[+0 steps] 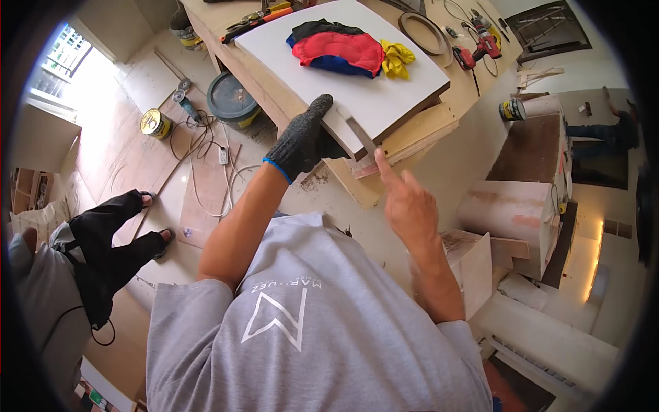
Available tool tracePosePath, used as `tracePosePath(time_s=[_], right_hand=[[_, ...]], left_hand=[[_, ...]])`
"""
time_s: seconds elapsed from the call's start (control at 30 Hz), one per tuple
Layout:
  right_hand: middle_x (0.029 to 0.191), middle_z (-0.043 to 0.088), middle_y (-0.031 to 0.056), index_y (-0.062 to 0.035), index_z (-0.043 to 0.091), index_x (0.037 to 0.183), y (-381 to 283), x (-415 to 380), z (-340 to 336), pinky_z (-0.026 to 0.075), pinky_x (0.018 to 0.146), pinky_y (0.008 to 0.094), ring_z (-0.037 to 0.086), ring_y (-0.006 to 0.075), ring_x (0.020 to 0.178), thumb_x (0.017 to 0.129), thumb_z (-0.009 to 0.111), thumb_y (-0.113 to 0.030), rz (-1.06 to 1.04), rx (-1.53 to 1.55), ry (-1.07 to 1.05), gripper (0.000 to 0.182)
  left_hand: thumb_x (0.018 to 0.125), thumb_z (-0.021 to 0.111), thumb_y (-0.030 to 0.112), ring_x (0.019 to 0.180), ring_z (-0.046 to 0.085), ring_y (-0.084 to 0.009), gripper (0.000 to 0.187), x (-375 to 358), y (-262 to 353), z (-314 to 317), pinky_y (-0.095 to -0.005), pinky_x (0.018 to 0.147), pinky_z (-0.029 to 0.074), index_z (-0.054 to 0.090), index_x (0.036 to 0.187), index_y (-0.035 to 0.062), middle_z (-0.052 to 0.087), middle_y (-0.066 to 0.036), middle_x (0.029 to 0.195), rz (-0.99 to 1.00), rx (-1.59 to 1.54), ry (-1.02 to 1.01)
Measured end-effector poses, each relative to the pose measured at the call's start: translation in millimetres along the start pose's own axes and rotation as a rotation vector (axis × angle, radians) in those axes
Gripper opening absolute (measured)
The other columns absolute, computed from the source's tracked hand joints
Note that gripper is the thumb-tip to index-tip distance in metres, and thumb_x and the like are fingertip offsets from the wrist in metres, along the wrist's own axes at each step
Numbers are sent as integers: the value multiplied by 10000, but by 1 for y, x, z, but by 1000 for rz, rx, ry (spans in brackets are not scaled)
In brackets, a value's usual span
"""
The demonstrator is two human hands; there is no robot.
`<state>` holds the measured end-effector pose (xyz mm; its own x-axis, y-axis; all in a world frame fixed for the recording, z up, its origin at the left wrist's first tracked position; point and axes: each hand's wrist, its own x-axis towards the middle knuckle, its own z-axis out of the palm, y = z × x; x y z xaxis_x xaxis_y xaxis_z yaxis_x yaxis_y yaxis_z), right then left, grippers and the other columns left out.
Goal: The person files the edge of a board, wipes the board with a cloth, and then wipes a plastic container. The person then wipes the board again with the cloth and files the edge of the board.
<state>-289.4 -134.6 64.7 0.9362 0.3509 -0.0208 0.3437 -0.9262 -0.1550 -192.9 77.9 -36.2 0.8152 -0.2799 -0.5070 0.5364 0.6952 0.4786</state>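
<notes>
A white board (405, 103) with a dark edge lies on the wooden workbench (244, 65). My left hand (301, 142), in a dark grey glove with blue trim, grips its near corner, thumb on top and the other fingers hidden below. In my bare right hand (410, 206) is a flat metal file (360, 134), index finger stretched along it. The file slants across the board's near edge, just right of the glove. Farther up the board rest a red, black and blue cloth pad (336, 51) and a crumpled yellow cloth (397, 60).
A red cordless drill (484, 44) and a coiled strip (424, 33) lie on the bench, with orange-handled pliers (247, 26) at left. A lidded bucket (232, 99), a grinder (184, 103) and cables occupy the floor. One person (103, 261) is at left, another (611, 130) far right.
</notes>
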Motion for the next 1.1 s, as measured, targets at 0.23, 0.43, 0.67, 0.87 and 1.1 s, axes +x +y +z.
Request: tracePosePath(time_s=[0.23, 0.43, 0.67, 0.87, 1.1], right_hand=[[851, 595, 177, -230, 484, 1517, -4, -24, -9, 553, 626, 502, 655, 393, 685, 926, 501, -47, -28, -59, -52, 619], [857, 603, 183, -211, 481, 1518, -5, -10, -23, 547, 624, 505, 657, 393, 678, 927, 502, -43, 69, -24, -155, 615], [731, 517, 127, -275, 492, 1524, 14, 22, 2, 522, 599, 483, 611, 354, 632, 982, 568, -134, 85, -17, 36, 565], [782, 560, 158, -275, 461, 1537, 7, -11, -3, 526, 612, 504, 620, 386, 670, 975, 551, -103, 65, -32, 16, 595], [781, 553, 156, -288, 435, 1552, 1, -18, -6, 528, 605, 514, 626, 389, 665, 953, 516, -61, 72, -24, -57, 646]], left_hand=[[971, 656, 464, 897, 738, -364, 553, -3, 0, 0, -530, 738, 652, 581, 1237, -15, 685, -213, 1107, 31, 3, -48], [983, 641, 453, 933, 728, -357, 565, 0, 3, -2, -539, 768, 646, 531, 1300, 0, 684, -193, 1116, 6, 36, -11], [1005, 613, 428, 1062, 695, -352, 535, -4, 5, 6, -635, 852, 595, 504, 1342, 27, 654, -187, 1212, -41, -35, -38], [995, 633, 420, 1073, 694, -359, 537, 0, 8, 1, -648, 866, 586, 501, 1344, 35, 652, -180, 1236, -62, 11, 10], [994, 635, 430, 1107, 680, -379, 567, -1, 7, -3, -651, 890, 576, 487, 1363, 27, 630, -192, 1279, -45, 49, -64]])
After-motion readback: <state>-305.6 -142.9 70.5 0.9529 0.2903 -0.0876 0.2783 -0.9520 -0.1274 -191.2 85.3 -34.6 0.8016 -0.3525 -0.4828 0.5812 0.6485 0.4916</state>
